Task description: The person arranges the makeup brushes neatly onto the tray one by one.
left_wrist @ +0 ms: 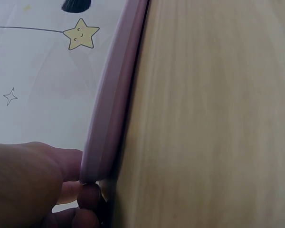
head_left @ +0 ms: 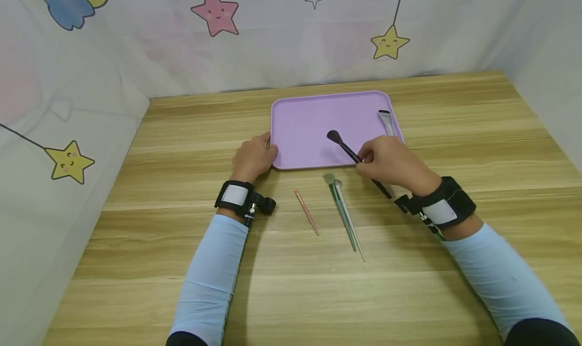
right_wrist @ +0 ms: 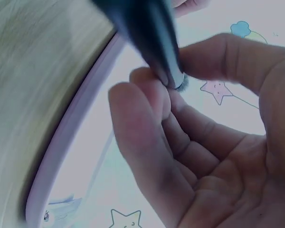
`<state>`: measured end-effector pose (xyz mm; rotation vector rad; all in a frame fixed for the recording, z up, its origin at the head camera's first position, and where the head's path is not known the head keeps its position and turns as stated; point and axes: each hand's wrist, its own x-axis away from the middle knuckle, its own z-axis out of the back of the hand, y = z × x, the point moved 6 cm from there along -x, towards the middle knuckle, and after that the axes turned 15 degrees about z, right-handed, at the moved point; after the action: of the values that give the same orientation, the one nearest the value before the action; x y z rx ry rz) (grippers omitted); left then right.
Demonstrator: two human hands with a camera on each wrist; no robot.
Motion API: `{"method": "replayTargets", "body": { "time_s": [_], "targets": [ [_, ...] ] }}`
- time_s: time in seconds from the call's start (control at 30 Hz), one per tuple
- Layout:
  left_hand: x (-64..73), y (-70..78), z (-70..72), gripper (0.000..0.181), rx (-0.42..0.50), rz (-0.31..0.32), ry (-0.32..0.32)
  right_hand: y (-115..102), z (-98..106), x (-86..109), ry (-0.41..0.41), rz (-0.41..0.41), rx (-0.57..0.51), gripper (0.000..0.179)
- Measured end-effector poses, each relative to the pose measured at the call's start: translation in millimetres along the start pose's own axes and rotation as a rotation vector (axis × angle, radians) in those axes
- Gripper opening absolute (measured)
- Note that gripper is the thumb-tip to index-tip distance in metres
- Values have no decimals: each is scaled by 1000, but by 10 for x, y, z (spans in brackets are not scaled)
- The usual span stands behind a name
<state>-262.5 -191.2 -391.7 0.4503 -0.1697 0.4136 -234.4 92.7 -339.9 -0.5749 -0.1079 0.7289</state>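
Note:
My right hand (head_left: 395, 164) pinches a black makeup brush (head_left: 347, 150) by its handle between thumb and fingertips. The brush slants over the front edge of a purple tray (head_left: 309, 129), its dark bristles toward the back left. In the right wrist view the black handle (right_wrist: 147, 33) runs between the thumb and the curled fingers. At the tray's front left corner my left hand (head_left: 254, 156) holds the rim, with fingertips (left_wrist: 89, 195) right at the corner in the left wrist view. A flat-headed brush (head_left: 387, 121) lies along the tray's right side, partly hidden behind my right hand.
In front of the tray a short pink brush (head_left: 306, 212) lies on the wooden table (head_left: 159, 265). To its right, a green brush (head_left: 341, 209) and a pale thin-handled brush (head_left: 352, 222) lie side by side. A star-printed cloth (head_left: 273, 58) hangs behind the table.

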Motion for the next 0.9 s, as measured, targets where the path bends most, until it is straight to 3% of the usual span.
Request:
{"method": "replayTargets", "body": {
  "time_s": [0.23, 0.47, 0.9],
  "targets": [
    [3, 4, 0, 56, 1, 1, -1, 43, 89, -5, 73, -4, 24, 24],
    [3, 10, 6, 56, 1, -4, 0, 160, 115, -4, 83, -84, -90, 28],
    [8, 21, 9, 56, 2, 0, 4, 332, 171, -21, 123, -126, -148, 32]
  ]
}}
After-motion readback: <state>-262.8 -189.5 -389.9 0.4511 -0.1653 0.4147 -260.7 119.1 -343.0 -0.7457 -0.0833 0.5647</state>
